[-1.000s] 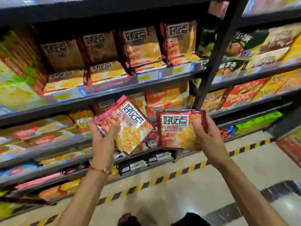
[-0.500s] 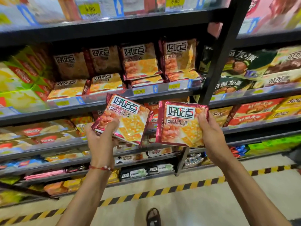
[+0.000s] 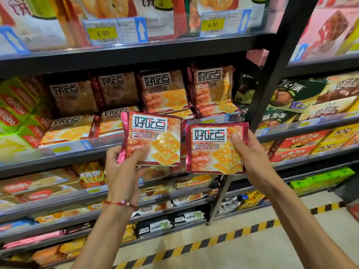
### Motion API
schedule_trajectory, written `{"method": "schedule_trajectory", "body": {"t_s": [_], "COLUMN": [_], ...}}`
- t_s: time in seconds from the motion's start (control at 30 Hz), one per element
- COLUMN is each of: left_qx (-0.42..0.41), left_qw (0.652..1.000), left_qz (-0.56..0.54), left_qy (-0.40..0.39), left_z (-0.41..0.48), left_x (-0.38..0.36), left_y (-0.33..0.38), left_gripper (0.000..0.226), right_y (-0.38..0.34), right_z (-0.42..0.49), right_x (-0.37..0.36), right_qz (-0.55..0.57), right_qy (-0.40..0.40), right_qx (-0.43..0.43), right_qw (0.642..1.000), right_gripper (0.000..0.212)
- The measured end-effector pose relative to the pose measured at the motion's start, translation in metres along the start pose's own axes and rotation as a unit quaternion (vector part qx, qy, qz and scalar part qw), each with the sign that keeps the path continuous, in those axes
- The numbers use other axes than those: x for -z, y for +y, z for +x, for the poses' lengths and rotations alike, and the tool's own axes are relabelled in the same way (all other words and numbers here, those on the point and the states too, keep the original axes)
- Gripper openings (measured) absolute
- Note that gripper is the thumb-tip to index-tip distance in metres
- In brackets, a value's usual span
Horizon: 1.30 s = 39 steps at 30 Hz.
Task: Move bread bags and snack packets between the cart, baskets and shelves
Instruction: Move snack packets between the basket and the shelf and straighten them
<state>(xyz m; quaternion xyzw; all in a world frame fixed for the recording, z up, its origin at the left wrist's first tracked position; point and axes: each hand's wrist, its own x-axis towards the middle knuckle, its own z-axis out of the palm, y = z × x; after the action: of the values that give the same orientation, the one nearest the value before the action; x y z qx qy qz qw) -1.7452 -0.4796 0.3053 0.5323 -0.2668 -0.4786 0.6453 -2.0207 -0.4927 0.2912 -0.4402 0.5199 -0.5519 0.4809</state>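
Note:
Two red-edged cracker packets are held up in front of the shelving. My left hand grips the lower left corner of the left snack packet, which leans slightly to the right. My right hand pinches the right edge of the right snack packet, thumb on its front. Both sit just below and in front of the shelf that carries matching packets, some upright at the back and some lying flat in front.
A black upright post divides the shelving bays just right of my right hand. Boxed cakes fill the right bay. Price tags line the shelf above. A yellow-black floor stripe runs along the shelf base.
Both hands have risen with their packets toward the shelf of matching packets. The left packet has turned more upright. My view has tilted up, showing the price-tagged shelf above.

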Motion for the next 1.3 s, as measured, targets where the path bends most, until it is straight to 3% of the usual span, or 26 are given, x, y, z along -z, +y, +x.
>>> {"method": "schedule_trajectory", "body": {"t_s": [0.1,0.2,0.43,0.67,0.9,1.1,1.23,1.3], "left_qx": [0.013,0.048,0.098,0.049,-0.096,-0.212,-0.252,-0.269], "left_qw": [0.999,0.994,0.985,0.982,0.988,0.962,0.919,0.895], "left_qz": [0.001,-0.012,-0.025,0.015,0.065,0.171,0.302,0.355], "left_qy": [-0.051,-0.097,-0.141,-0.181,-0.104,0.012,0.025,0.012], "left_z": [0.007,0.021,0.043,0.043,0.061,0.08,0.083,0.085], "left_x": [0.003,0.008,0.005,-0.014,-0.055,-0.088,-0.088,-0.084], "left_y": [0.004,0.004,0.0,0.01,0.01,0.004,-0.007,-0.011], "left_gripper": [0.049,0.03,0.021,0.061,0.059,0.055,0.091,0.098], "right_y": [0.003,0.007,0.008,-0.006,-0.018,-0.012,-0.011,-0.011], "right_z": [0.004,0.007,0.01,0.022,0.033,0.044,0.05,0.053], "right_x": [-0.011,-0.018,-0.022,-0.027,-0.016,-0.012,-0.016,-0.016], "right_qz": [0.007,0.027,0.029,-0.007,-0.004,0.01,0.012,0.013], "right_qy": [-0.009,0.006,0.031,0.03,0.067,0.063,0.046,0.042], "right_qx": [-0.005,-0.003,0.004,0.036,0.075,0.076,0.083,0.083], "right_qw": [1.0,1.0,0.999,0.999,0.995,0.995,0.995,0.996], "right_gripper": [0.045,0.034,0.027,0.031,0.025,0.033,0.028,0.031]}}
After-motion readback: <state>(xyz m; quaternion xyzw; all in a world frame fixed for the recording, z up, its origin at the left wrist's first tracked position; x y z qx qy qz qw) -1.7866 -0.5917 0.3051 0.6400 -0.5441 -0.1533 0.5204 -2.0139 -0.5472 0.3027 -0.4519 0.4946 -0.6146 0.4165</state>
